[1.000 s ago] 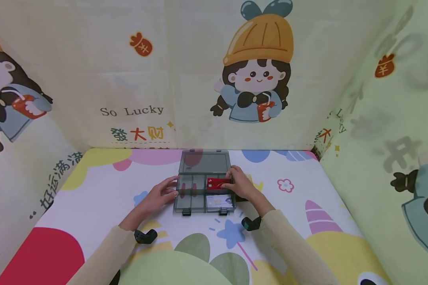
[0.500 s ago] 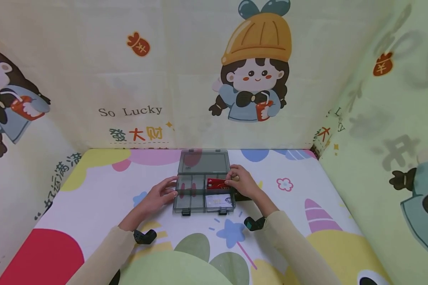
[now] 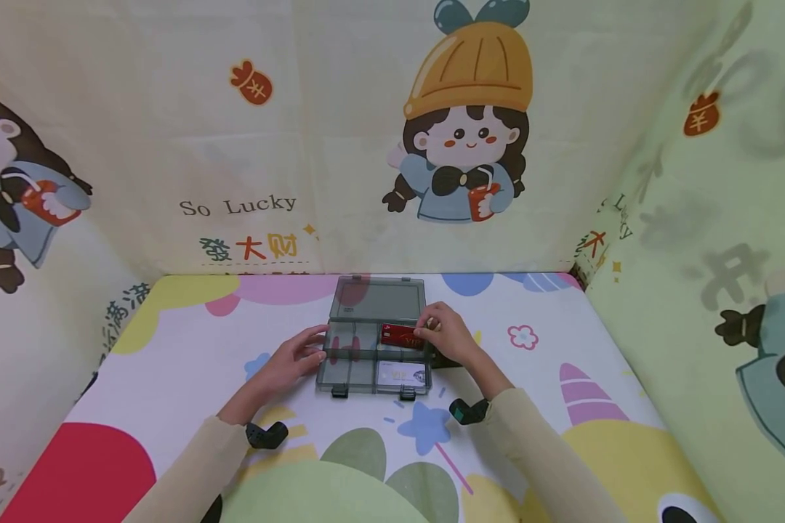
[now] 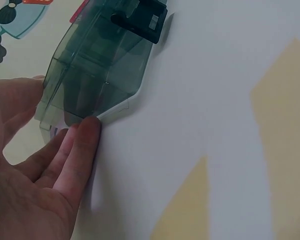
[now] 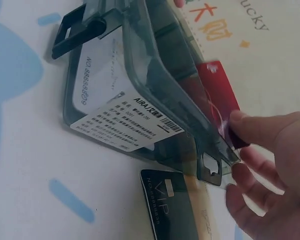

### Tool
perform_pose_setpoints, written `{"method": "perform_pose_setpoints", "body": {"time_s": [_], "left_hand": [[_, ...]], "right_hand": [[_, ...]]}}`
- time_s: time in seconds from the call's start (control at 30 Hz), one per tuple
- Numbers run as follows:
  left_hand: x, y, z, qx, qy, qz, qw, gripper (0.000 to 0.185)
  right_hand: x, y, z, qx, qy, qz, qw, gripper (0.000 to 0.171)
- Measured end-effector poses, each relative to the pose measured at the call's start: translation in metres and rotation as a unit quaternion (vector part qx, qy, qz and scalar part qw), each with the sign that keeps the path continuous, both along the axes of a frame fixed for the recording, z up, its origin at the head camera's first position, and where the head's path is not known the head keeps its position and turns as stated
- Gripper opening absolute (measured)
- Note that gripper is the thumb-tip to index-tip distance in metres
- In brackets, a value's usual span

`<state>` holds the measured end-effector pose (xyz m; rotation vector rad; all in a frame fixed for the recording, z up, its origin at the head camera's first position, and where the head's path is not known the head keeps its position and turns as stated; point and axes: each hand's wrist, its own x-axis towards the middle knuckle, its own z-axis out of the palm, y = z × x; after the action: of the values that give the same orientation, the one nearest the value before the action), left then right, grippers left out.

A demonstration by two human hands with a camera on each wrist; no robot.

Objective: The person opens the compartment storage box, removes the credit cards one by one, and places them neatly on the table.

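Observation:
A grey see-through divided box (image 3: pixel 353 355) lies with its lid (image 3: pixel 381 299) folded back. My left hand (image 3: pixel 293 365) touches the box's left side with extended fingers; in the left wrist view, fingertips (image 4: pixel 87 127) rest against its lower edge. My right hand (image 3: pixel 450 335) is at the back right compartment. It pinches a red VIP card (image 3: pixel 399 335) at its right end, the thumb on the card's face in the right wrist view. The card is tilted, partly inside the compartment. A white VIP card (image 3: pixel 400 373) lies in the front right compartment.
Just right of the box, a black VIP card (image 5: pixel 165 200) lies on the patterned tabletop (image 3: pixel 523 385), with a beige card-like piece (image 5: pixel 205 215) beside it. Dark latches (image 3: pixel 340 391) stick out at the box's front. A printed cloth (image 3: pixel 340 145) hangs behind.
The red card has tilted up, and its lettering now shows. My right hand has shifted slightly right. The box has turned slightly, its lid end toward the right; my left hand stays against it.

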<state>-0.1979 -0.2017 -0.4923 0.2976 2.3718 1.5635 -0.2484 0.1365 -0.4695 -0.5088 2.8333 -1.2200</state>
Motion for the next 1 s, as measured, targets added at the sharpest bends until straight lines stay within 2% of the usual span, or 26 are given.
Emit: {"method": "perform_pose_setpoints", "body": {"time_s": [0.3,0.57,1.0], "left_hand": [[0.0002,-0.002,-0.0034,0.007,0.011,-0.011,0.9998,0.058],[0.0017,-0.0005,0.0001,0.003,0.003,0.002,1.0,0.056],[0.0003,-0.002,0.0002,-0.008,0.024,0.006,0.9997,0.056]], "right_hand": [[-0.0032,-0.0012,0.0012,-0.013,-0.013,-0.01,1.0,0.008],[-0.0088,-0.0035,0.0018,-0.029,-0.04,-0.023,0.998,0.007],[-0.0097,-0.0059,0.0041,-0.039,-0.052,-0.041,0.997,0.008]]}}
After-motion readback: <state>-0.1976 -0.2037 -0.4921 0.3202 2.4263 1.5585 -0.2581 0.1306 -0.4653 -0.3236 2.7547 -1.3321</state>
